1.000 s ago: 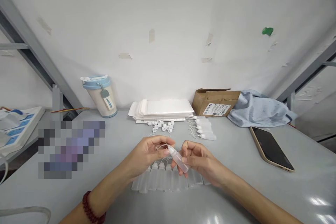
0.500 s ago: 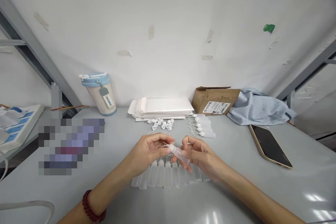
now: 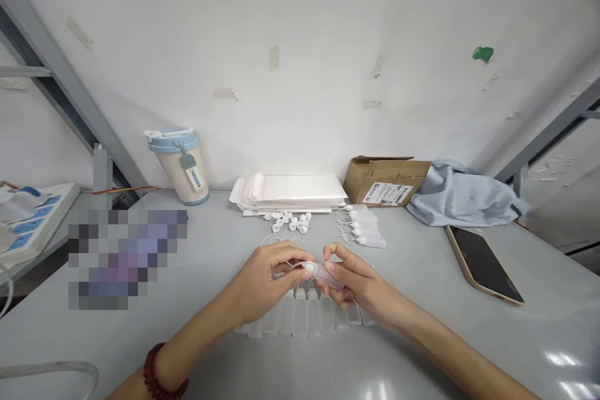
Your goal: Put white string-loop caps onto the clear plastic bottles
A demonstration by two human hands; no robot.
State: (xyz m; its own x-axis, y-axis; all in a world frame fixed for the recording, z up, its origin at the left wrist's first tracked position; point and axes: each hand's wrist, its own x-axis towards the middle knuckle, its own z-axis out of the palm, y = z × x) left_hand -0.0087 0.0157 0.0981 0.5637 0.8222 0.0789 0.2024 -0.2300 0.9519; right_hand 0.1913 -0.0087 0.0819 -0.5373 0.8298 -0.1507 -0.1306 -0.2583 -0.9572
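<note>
A cloudy plastic bottle [image 3: 323,274], mid-picture, lies flatter than a second ago, its base swung from five toward four o'clock. The left hand's [image 3: 269,278] grip pinches its white top; the right hand's [image 3: 360,280] closes round its smooth body. Small caps [image 3: 293,225] lie at eleven, slim translucent bottles [image 3: 300,317] at seven.

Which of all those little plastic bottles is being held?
The bottle between the left hand and right hand; the others lie on the table, in the near row or the group by the cardboard box.

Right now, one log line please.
left hand: pinching white top | right hand: holding bottle | nearby: bottle row, white caps
</note>
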